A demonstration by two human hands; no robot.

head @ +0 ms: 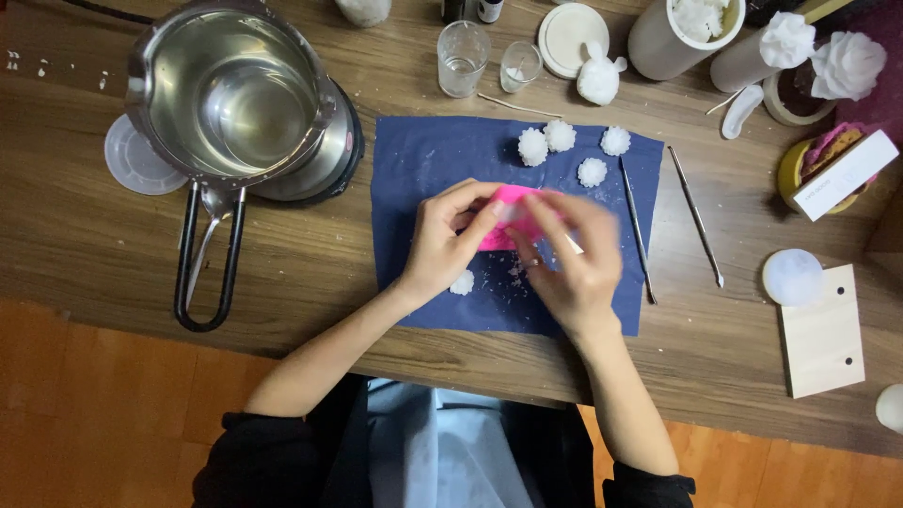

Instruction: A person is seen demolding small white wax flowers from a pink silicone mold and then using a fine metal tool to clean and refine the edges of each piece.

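Far left on the wooden tabletop (pixel 85 235): steel pot (pixel 235 94) with clear liquid, sitting on a black hot plate (pixel 348 155), loop handle pointing near. Centre: blue cloth (pixel 414 179). Left hand (pixel 442 246) and right hand (pixel 569 259) both clenched round a pink mould (pixel 513 202) above the cloth; right hand blurred. One white flower piece (pixel 462 282) just beside the left wrist, four more (pixel 564 150) at the cloth's far edge. Right of the hands: two metal sculpting tools (pixel 638 230), then a wooden block (pixel 823 334).
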